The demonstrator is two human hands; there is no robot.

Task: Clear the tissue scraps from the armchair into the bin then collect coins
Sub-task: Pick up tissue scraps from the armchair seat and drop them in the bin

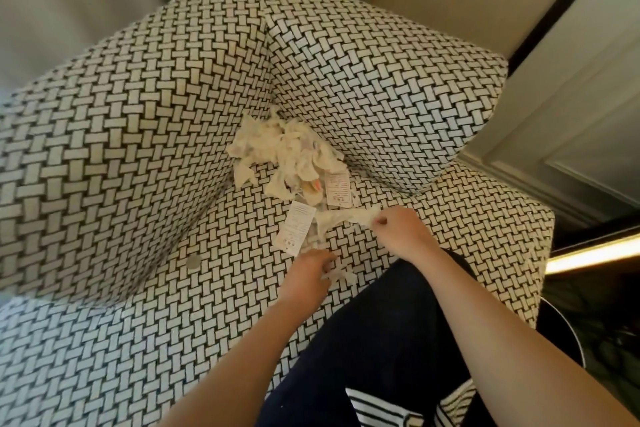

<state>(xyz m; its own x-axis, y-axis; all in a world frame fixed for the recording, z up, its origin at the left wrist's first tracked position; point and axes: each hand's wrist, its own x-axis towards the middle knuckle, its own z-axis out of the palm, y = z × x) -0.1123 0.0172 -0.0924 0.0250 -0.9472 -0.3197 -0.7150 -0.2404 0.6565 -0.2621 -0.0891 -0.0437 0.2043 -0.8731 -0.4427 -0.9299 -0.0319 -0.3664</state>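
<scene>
Armchair seat point(207, 305): tissue pile point(287, 152) is heaped in back corner with paper slips point(294, 227). Scrap point(341, 276) is pinched by left hand point(308, 270), strip point(343, 217) by right hand point(398, 229); coin point(193, 263) is seen leftward.

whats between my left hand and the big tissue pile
In the head view, a printed paper tag lies between the left hand and the tissue pile.

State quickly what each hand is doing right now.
Left hand: fingers curled, holding a small tissue scrap.
Right hand: pinching a long tissue strip.
</scene>
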